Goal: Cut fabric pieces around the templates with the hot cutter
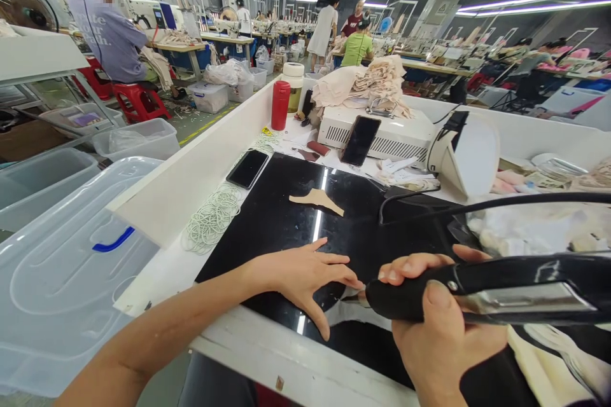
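Note:
My right hand [436, 327] is closed around a black handheld tool [529, 289] with a silver panel and a narrow tip pointing left. Its exact kind I cannot make out. The tip is close to a thin greyish-white piece of material [360, 313] on the glossy black board [267, 222]. My left hand [310, 276] is spread over the board, fingers apart and holding nothing. Its fingertips are just left of the tool's tip, while the thumb points towards me beside the greyish piece. Further back on the board lies a small beige curved cutout [317, 201].
A phone [247, 168] and a heap of pale green elastic loops [214, 219] lie along the left side. Behind the board stand a red bottle [280, 105], a propped phone [361, 140] and a white machine [329, 130] topped with fabric. A black cable [520, 199] crosses on the right.

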The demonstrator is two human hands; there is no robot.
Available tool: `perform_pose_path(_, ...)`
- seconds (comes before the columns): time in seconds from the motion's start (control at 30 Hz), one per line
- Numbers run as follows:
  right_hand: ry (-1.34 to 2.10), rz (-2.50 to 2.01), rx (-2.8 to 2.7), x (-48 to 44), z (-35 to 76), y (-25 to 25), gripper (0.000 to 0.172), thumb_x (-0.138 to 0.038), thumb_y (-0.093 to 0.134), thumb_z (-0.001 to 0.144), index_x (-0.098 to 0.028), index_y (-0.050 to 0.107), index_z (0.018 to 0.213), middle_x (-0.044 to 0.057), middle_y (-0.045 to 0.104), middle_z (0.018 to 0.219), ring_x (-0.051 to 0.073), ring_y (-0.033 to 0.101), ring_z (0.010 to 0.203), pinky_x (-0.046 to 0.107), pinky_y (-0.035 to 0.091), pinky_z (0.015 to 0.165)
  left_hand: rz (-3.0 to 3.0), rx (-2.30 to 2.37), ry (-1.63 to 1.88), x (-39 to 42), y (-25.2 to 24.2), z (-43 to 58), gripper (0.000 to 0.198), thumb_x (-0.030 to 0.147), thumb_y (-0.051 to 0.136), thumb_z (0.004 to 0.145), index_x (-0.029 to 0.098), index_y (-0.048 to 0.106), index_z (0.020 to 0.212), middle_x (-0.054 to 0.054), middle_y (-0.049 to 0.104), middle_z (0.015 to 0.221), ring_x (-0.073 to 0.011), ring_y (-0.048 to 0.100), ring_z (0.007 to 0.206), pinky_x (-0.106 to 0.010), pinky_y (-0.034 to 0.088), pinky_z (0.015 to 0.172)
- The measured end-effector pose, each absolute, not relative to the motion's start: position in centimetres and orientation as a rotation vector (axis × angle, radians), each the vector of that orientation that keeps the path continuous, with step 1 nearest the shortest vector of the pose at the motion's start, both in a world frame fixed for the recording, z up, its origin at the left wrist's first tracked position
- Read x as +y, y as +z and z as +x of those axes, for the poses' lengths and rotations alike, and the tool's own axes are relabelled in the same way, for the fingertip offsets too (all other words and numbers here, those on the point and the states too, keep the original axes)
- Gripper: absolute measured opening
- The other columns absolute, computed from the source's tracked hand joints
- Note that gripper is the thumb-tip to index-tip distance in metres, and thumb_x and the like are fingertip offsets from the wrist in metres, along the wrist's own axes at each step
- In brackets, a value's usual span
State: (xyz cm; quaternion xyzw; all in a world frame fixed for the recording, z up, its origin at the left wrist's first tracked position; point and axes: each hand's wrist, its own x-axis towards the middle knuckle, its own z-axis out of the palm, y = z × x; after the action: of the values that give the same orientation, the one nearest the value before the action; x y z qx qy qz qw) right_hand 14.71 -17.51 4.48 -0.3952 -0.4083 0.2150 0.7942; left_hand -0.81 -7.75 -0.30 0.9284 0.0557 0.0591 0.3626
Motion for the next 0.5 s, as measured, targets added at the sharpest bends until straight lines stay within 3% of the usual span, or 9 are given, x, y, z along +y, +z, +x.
perform_pose_path(0.3, 0.542, -0.825, -0.89, -18.4, 13.7, 4.7, 0.046, -0.033, 0.082, 0.078, -0.025, 0.057, 0.117, -0.004, 0.064, 0.074, 0.019, 0.06, 0.06, 0.038, 0.056, 0.058, 2.397, 0.136, 0.162, -7.7, -0.4, -0.8, 0.082, 0.044, 0.081, 0.08, 0.025, 0.041, 0.149, -0.006, 0.053, 0.15, -0.0292, 0.028, 0.152, -0.058, -0.004, 0.125)
perform_pose_path(0.5, 0.527, -0.84, -0.913, -18.5, 13.4, 4.1, 0.041, -0.029, 0.078, 0.082, -0.025, 0.057, 0.117, -0.003, 0.064, 0.074, 0.018, 0.06, 0.06, 0.038, 0.056, 0.058, 2.396, 0.145, 0.151, -7.7, -0.5, -0.8, 0.084, 0.044, 0.081, 0.08, 0.025, 0.04, 0.15, -0.006, 0.052, 0.151, -0.0297, 0.028, 0.153, -0.059, -0.005, 0.125)
